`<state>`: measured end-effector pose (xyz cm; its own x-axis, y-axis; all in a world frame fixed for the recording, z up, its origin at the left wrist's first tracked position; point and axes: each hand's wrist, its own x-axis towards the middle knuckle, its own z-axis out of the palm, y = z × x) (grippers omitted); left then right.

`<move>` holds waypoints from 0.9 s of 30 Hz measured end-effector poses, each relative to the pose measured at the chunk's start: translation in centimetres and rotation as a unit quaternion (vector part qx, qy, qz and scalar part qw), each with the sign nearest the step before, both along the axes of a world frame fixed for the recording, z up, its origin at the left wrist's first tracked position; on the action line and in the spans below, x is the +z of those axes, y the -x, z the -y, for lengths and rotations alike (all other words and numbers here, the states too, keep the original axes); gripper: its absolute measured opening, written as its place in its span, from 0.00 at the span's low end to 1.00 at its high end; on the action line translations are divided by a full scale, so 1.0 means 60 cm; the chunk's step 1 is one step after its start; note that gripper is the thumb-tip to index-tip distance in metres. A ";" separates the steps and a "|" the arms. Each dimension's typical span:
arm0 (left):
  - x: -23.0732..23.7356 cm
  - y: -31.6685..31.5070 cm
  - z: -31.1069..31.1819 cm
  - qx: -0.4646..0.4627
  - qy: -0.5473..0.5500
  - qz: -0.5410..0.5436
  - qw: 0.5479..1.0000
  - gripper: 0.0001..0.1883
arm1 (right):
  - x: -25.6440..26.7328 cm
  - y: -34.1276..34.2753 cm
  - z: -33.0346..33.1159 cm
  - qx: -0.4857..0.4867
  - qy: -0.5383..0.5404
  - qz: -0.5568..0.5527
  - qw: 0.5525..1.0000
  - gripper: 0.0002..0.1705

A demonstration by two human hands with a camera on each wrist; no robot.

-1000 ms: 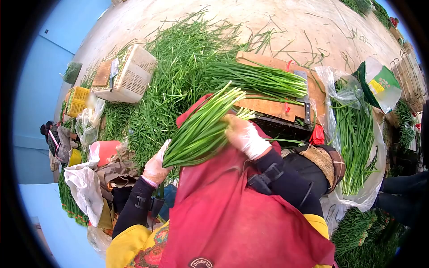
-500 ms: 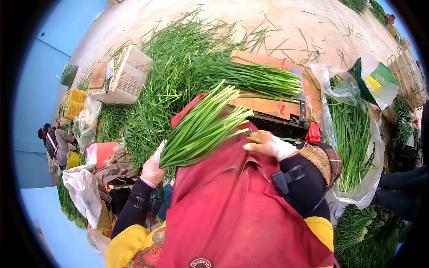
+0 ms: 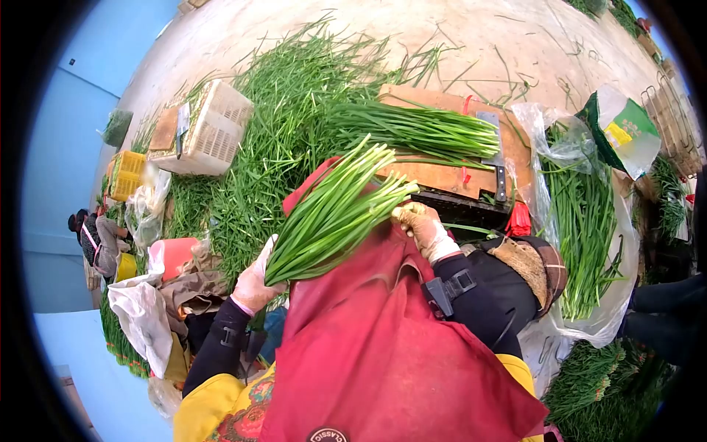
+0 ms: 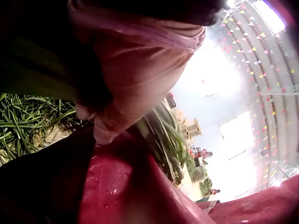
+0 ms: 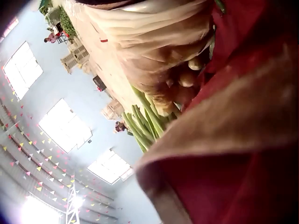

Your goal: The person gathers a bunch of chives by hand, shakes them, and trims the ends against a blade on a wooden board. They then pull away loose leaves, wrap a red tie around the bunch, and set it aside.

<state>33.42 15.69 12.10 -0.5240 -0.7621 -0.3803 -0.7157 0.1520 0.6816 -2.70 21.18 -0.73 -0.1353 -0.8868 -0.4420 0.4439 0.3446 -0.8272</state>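
A loose bunch of green stalks (image 3: 324, 221) lies slanted over the red apron (image 3: 383, 324), pale ends up and to the right. The gloved left hand (image 3: 254, 283) grips its leafy lower end, the fingers partly hidden beneath the leaves. At the pale ends is the gloved right hand (image 3: 425, 227), its bare fingertips curled close against the lowest stalks. In the right wrist view the curled right hand (image 5: 159, 56) has pale stalks (image 5: 142, 121) at its fingertips; whether it pinches one is unclear. The left wrist view shows the left hand (image 4: 140, 79) above the apron (image 4: 121, 182), with leaves beside it.
Another bunch (image 3: 427, 129) lies on a wooden board (image 3: 412, 96) beside a knife (image 3: 500, 177). Loose greens (image 3: 294, 96) cover the floor ahead. A plastic bag of stalks (image 3: 582, 228) is at the right; a white crate (image 3: 213, 132) and a yellow basket (image 3: 129, 173) stand left.
The right hand moved off the bunch to the right, then came back to its pale ends with fingers curled. The pale ends fanned out somewhat. The left hand kept its hold.
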 end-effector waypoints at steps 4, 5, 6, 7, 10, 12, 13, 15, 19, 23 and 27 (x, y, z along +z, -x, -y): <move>0.005 0.002 0.003 -0.070 0.061 -0.004 0.996 0.59 | -0.021 -0.006 0.022 -0.130 -0.015 0.105 0.986 0.15; 0.007 0.003 0.003 -0.071 0.063 -0.005 0.995 0.59 | -0.028 -0.007 0.025 -0.131 -0.012 0.105 0.986 0.15; 0.017 0.008 0.002 -0.077 0.064 0.014 0.995 0.59 | -0.027 -0.008 0.027 -0.118 0.028 0.198 0.973 0.20; 0.026 0.012 0.000 -0.083 0.065 0.032 0.994 0.59 | -0.005 -0.014 0.031 -0.103 0.068 0.288 0.950 0.25; 0.048 0.009 -0.009 -0.112 0.109 0.102 0.982 0.60 | 0.032 -0.010 0.032 -0.074 0.157 0.414 0.893 0.44; 0.056 0.007 -0.017 -0.154 0.146 0.129 0.969 0.59 | 0.040 -0.010 0.034 -0.036 0.185 0.440 0.878 0.55; 0.063 0.009 -0.022 -0.156 0.147 0.129 0.968 0.59 | 0.042 -0.015 0.039 -0.037 0.186 0.440 0.878 0.55; 0.086 0.019 -0.033 -0.214 0.141 0.139 0.956 0.56 | 0.045 -0.023 0.049 -0.070 0.219 0.404 0.885 0.55; 0.133 0.057 -0.053 -0.333 0.184 0.172 0.909 0.40 | 0.048 -0.027 0.051 -0.116 0.228 0.430 0.866 0.54; 0.186 0.090 -0.058 -0.417 0.100 0.239 0.871 0.37 | 0.027 -0.010 0.046 -0.104 0.177 0.482 0.851 0.54; 0.139 0.047 -0.030 -0.447 0.005 0.144 0.883 0.36 | 0.009 -0.002 0.054 -0.089 0.144 0.465 0.869 0.48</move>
